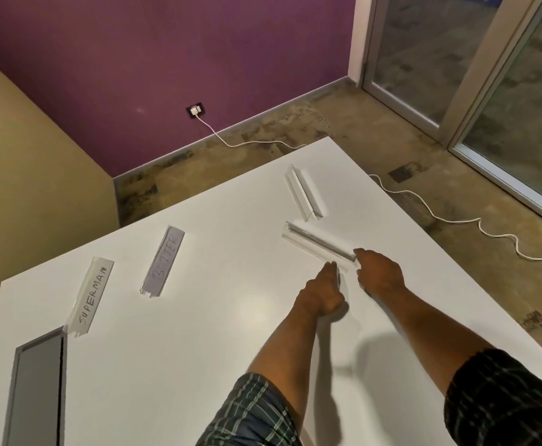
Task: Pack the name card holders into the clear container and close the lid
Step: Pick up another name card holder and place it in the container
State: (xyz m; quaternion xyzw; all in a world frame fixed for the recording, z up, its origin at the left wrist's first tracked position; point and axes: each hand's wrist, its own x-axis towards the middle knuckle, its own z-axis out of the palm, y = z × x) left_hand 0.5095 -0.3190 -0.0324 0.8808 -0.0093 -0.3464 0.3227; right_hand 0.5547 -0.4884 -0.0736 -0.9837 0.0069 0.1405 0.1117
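Plaid sleeves [256, 410] are framing the near edge of the view, with both bare forearms stretching out over the white table [198, 365]. Both hands are meeting at the near end of an empty clear name card holder [319, 246]. Left hand [324, 294] is lying palm-side down with its fingers [331, 268] extended together, their tips touching the holder's near corner. Right hand [380, 273] is sitting just right of that same end, fingers curled loosely toward it; whether they are actually pinching the plastic cannot be told.

Just beyond this holder, farther from the hands, a second empty clear holder [303, 193] is lying at an angle, close to the first but apart from it. Well to the left of the hands, a holder with a grey card [163, 260] is resting flat, and farther left another holder is showing a card lettered SUPERMAN [91, 296]. Its near end is lying just beside a grey rectangular recess [37, 391] in the tabletop. A white cable [440, 217] is trailing across the floor past the table.
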